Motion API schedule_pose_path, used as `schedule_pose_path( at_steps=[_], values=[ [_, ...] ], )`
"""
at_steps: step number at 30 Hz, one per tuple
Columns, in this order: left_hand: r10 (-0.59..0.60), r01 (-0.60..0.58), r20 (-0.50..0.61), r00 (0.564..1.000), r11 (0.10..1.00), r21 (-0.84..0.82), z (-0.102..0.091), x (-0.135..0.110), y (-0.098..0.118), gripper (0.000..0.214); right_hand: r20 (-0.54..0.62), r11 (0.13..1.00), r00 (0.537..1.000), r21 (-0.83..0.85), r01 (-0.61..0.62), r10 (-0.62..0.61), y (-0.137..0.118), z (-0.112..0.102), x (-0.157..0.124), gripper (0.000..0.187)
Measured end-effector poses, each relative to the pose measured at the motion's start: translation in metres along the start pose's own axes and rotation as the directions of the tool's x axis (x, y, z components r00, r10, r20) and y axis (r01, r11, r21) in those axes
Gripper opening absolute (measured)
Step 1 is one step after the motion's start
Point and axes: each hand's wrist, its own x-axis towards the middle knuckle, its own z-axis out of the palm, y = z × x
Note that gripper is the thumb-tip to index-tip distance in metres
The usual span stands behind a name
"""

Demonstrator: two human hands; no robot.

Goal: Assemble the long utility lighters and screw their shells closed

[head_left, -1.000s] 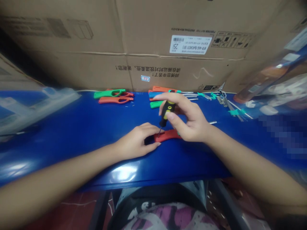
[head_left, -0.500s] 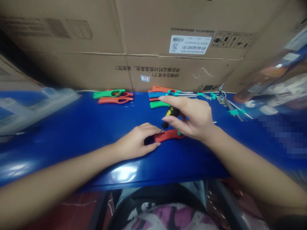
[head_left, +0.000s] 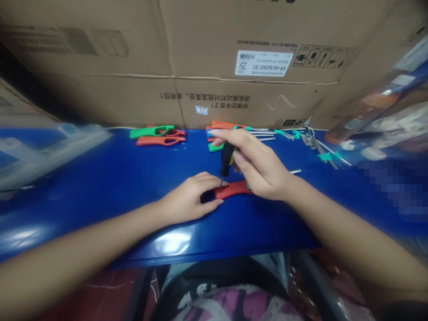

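Note:
My right hand (head_left: 259, 167) is closed round the handle of a black and yellow screwdriver (head_left: 226, 160). The blade points down, its tip at the left end of a red long-nosed lighter (head_left: 232, 190) lying on the blue table (head_left: 100, 187). My right hand covers part of the lighter, and a metal tube shows beyond the wrist. My left hand (head_left: 197, 196) grips the lighter's left end between thumb and fingers. Behind my right hand lie several more lighters, among them an orange one (head_left: 230, 125), partly hidden by the fingers.
Green and red lighter casings (head_left: 160, 141) lie at the back left, with tiny pins in front. Metal tubes and teal pieces (head_left: 329, 157) are scattered at the back right, near a plastic bottle (head_left: 361, 113). A large cardboard box (head_left: 200, 53) stands behind. A clear plastic tray (head_left: 76, 147) is at left.
My right hand has shifted slightly left and turned round the screwdriver, which now stands more upright. My left hand and the red lighter have stayed in place.

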Motion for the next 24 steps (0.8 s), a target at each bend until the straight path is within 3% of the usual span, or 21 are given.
schedule_pose_path(
  at_steps=[3, 5, 7, 10, 13, 16, 18, 22, 24],
  values=[
    [0.0, 0.0, -0.004, 1.0, 1.0, 0.005, 0.0, 0.0001, 0.0001, 0.036, -0.078, 1.0, 0.997, 0.012, 0.002, -0.002, 0.0009, 0.0015, -0.0002, 0.031],
    [0.005, -0.005, -0.008, 1.0, 1.0, 0.0, -0.0001, -0.0002, -0.0002, 0.034, -0.152, 0.994, 0.985, -0.075, 0.073, -0.084, 0.0024, 0.0016, -0.0011, 0.028],
    [0.004, -0.004, -0.001, 1.0, 1.0, -0.005, -0.0004, -0.0003, -0.0004, 0.034, -0.129, 0.986, 0.981, -0.102, 0.131, -0.143, 0.0022, 0.0005, -0.0009, 0.031],
    [-0.009, 0.009, 0.014, 1.0, 1.0, 0.001, -0.0011, -0.0002, 0.0, 0.038, -0.006, 0.994, 0.996, 0.056, 0.093, -0.093, -0.0024, -0.0018, 0.0018, 0.04],
    [-0.008, 0.008, 0.012, 1.0, 1.0, 0.015, -0.0011, -0.0004, -0.0001, 0.033, -0.043, 0.99, 0.998, 0.137, 0.044, -0.038, -0.0065, -0.0019, 0.0039, 0.032],
    [0.002, -0.002, 0.002, 1.0, 1.0, 0.028, -0.0008, -0.0007, -0.0001, 0.026, -0.165, 0.996, 0.982, -0.022, 0.09, -0.092, -0.0058, -0.0004, 0.0025, 0.024],
    [0.009, -0.009, 0.004, 1.0, 1.0, 0.027, -0.001, -0.0005, 0.0004, 0.027, -0.179, 0.99, 0.976, -0.095, 0.109, -0.124, -0.0048, 0.0009, 0.001, 0.027],
    [0.016, -0.016, 0.017, 1.0, 1.0, 0.016, -0.0016, 0.0002, 0.0011, 0.035, -0.072, 0.992, 0.997, 0.124, -0.005, 0.014, -0.0056, 0.0047, -0.0004, 0.039],
    [0.017, -0.017, 0.015, 1.0, 1.0, 0.019, -0.0011, 0.0001, 0.0007, 0.034, -0.074, 0.982, 0.995, 0.18, -0.049, 0.064, -0.0056, 0.007, -0.0008, 0.036]
  ],
)
